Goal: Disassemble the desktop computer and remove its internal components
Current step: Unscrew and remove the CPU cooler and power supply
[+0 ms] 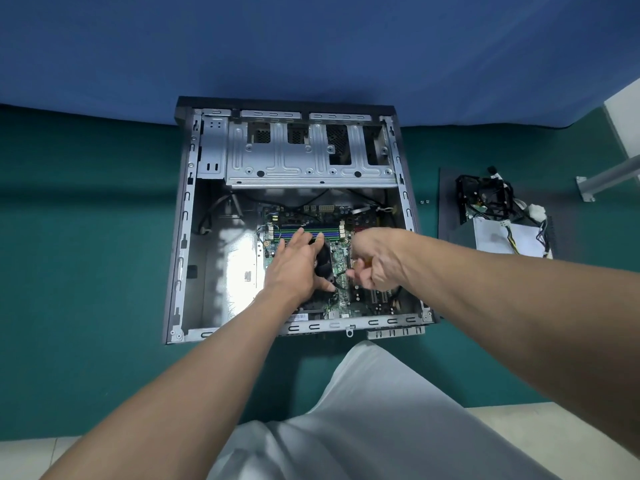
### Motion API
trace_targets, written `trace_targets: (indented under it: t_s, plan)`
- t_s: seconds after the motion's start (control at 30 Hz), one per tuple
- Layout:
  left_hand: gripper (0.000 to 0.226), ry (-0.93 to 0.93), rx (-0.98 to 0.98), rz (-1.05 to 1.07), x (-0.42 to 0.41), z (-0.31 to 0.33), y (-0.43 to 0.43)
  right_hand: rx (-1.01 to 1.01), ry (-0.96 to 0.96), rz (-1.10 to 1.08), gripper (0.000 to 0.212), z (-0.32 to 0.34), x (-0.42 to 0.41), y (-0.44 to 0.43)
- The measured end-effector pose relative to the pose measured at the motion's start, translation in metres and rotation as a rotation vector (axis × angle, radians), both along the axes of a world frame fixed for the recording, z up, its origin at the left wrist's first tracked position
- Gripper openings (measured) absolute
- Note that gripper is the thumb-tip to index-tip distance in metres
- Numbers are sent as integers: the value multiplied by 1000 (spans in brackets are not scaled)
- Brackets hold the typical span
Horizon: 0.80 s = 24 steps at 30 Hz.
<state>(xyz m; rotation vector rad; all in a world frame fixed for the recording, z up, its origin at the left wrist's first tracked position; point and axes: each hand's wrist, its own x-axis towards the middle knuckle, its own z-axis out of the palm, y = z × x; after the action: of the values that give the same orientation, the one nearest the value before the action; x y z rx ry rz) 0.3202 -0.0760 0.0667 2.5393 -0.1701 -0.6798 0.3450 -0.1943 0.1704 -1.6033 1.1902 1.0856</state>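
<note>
Green board (pixel 341 263) beneath both hands; left hand (pixel 296 268) spread flat over fan (pixel 323 263), right hand (pixel 379 261) curled round orange tool (pixel 366 261). Cage (pixel 308 161) beyond them; power supply (pixel 502 237) well right.

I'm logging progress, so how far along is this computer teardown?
Done: the case is open, and the power supply with its cables lies out on the side panel to the right. In hand: the left hand rests on the CPU fan while the right hand holds what looks like a screwdriver beside it. Left: the fan and motherboard sit in the case.
</note>
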Motion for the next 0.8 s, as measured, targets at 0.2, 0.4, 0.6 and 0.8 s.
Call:
trace_targets:
  t_s: [0.2,0.4,0.6,0.8]
  plan:
    - [107,13,7,-15,1,2,0,-368,-359,1040,19,-3,-10,6]
    - [101,10,-1,-15,1,3,0,-439,-577,2141,21,12,-4,8]
    - [91,2,-10,18,1,0,2,-402,-543,1717,22,8,3,20]
    - [107,12,88,-24,5,-1,1,-201,-239,244,19,0,4,13]
